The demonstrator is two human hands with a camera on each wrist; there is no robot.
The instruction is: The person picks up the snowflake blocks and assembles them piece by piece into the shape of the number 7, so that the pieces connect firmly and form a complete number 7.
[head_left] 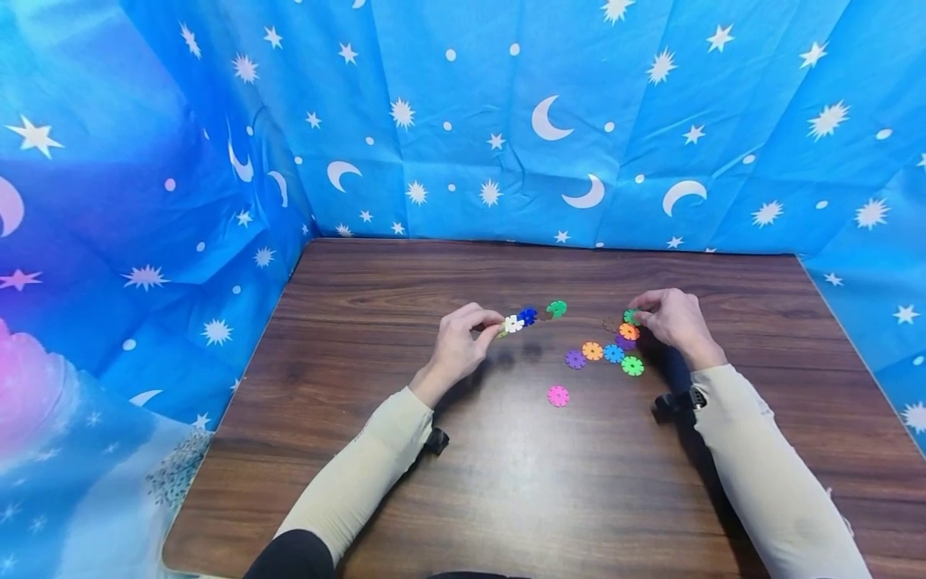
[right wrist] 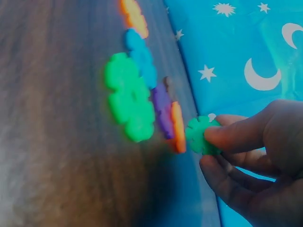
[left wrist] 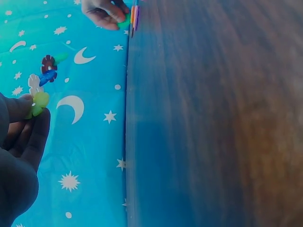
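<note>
My left hand (head_left: 461, 342) pinches a yellow notched plastic disc (left wrist: 40, 102) between thumb and fingers. From it a chain of linked discs runs outward above the table: a white disc (head_left: 513, 324), a dark blue disc (head_left: 527, 316), a brown disc (left wrist: 48, 62) and a green disc (head_left: 556, 309). At the right, my right hand (head_left: 674, 323) pinches another green disc (right wrist: 200, 135). Close beside that one are an orange disc (head_left: 628, 331), a purple disc (head_left: 624, 344) and a brown disc (head_left: 610, 323). Whether the held green disc joins the orange one, I cannot tell.
On the wooden table (head_left: 376, 498) lie a light green disc (head_left: 633, 367), a light blue disc (head_left: 613, 354), a second orange disc (head_left: 592, 351) and a second purple disc (head_left: 575, 359). Nearer me lies a pink disc (head_left: 558, 396). Blue star-patterned cloth (head_left: 463, 153) hangs behind.
</note>
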